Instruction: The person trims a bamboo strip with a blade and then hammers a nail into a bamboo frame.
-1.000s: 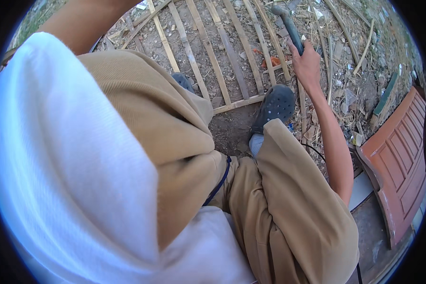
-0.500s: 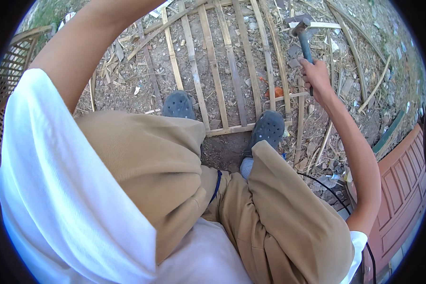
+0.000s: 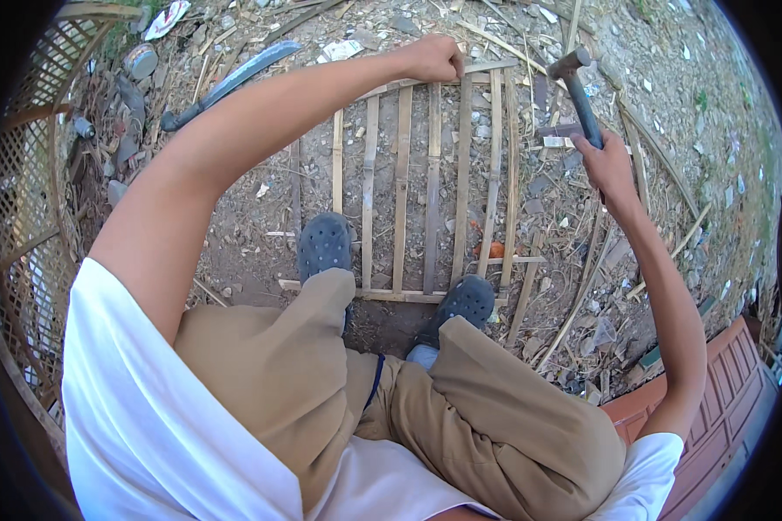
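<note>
A slatted frame [image 3: 400,182] of thin wooden or bamboo strips lies on the ground before me, with long slats running from a far crosspiece to a near one. My left hand [image 3: 433,59] is closed at the far crosspiece, over the slats' ends. What its fingers hold, if anything, is hidden. My right hand [image 3: 610,169] grips a hammer [image 3: 586,108] by its dark handle, the metal head raised to the right of the frame's far corner. My two dark clogs [image 3: 325,247] are at the near crosspiece [image 3: 395,295].
A long curved blade with a dark handle [image 3: 235,82] lies at the far left. Woven lattice [image 3: 39,174] stands along the left edge. Loose strips [image 3: 660,165] and litter cover the ground at right. A reddish-brown panelled board [image 3: 712,399] lies at the lower right.
My view has shifted, bringing the frame's far crosspiece and the curved blade into sight. My left hand, out of view before, now shows at the crosspiece. The hammer stays in my right hand.
</note>
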